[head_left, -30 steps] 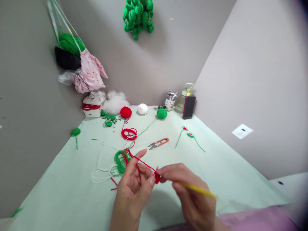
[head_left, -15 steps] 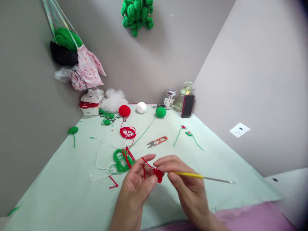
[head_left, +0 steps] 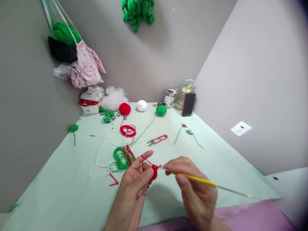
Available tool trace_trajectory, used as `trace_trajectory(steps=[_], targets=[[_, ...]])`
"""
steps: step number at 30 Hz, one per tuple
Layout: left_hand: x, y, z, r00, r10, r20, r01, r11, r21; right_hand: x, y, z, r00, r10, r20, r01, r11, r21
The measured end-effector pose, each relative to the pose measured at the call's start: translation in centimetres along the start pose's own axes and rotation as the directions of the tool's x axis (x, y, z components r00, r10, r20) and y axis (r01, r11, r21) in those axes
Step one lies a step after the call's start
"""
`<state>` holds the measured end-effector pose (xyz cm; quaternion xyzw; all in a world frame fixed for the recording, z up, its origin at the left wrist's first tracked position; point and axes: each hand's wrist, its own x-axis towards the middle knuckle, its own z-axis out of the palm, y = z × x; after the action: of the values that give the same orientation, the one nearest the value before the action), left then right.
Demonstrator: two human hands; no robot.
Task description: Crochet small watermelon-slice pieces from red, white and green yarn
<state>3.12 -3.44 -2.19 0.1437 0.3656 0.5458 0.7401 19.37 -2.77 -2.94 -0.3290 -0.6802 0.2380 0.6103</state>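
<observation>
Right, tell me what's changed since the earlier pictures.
The right hand has drawn back rightward from the red piece, baring metal shaft on the yellow-handled hook. Nothing was let go: the left hand still pinches the piece, the right the hook. Snips and white yarn ball lie as before.

The left grip (head_left: 134, 181) and right grip (head_left: 196, 194) are bare and slim-fingered, the forearms (head_left: 118, 214) also bare.
</observation>
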Motion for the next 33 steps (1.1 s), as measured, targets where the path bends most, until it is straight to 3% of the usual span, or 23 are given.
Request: trace_trajectory(steps=[4,7,9,11,13,15,18,22,26,33], targets=[[0.0,0.0,-0.2,1.0,0.017,-0.016,-0.017,1.0,0.0,0.7,-0.2,-0.3,0.985,0.161,-0.065,-0.144,0.967,0.212],[0.2,-0.5,-0.4,0.997,0.075,0.006,-0.075,0.997,0.034,0.9,0.0,-0.1,0.974,0.222,-0.038,-0.202,0.935,0.29],[0.3,-0.9,-0.3,0.987,0.157,0.019,-0.158,0.985,0.064,0.6,0.1,0.1,0.986,0.168,-0.001,-0.165,0.968,0.19],[0.2,-1.2,-0.1,0.979,0.202,0.032,-0.204,0.976,0.071,0.0,0.4,0.2,0.998,0.038,0.054,-0.037,0.999,-0.021],[0.1,-1.3,0.1,0.987,0.157,0.043,-0.158,0.987,0.039,-0.7,0.6,0.2,0.983,-0.105,0.149,0.136,0.967,-0.216],[0.1,-1.1,0.2,0.997,0.048,0.054,-0.047,0.999,-0.011,-1.1,0.8,0.0,0.968,-0.164,0.19,0.215,0.934,-0.286],[0.3,-0.6,0.0,0.996,-0.057,0.066,0.062,0.995,-0.077,-0.9,0.8,-0.3,0.994,-0.07,0.088,0.085,0.98,-0.178],[0.8,-0.3,-0.6,1.0,0.002,0.0,-0.002,0.994,-0.111,0.5,0.4,-0.6,0.986,0.116,-0.119,-0.101,0.987,0.126],[0.5,-0.5,-0.5,0.992,0.117,-0.041,-0.117,0.993,0.009,1.3,0.3,-0.4,0.956,0.288,-0.045,-0.259,0.911,0.322],[0.2,-0.5,-0.2,0.997,0.062,-0.043,-0.058,0.996,0.072,0.5,0.1,-0.5,0.975,0.212,-0.063,-0.188,0.945,0.268]])
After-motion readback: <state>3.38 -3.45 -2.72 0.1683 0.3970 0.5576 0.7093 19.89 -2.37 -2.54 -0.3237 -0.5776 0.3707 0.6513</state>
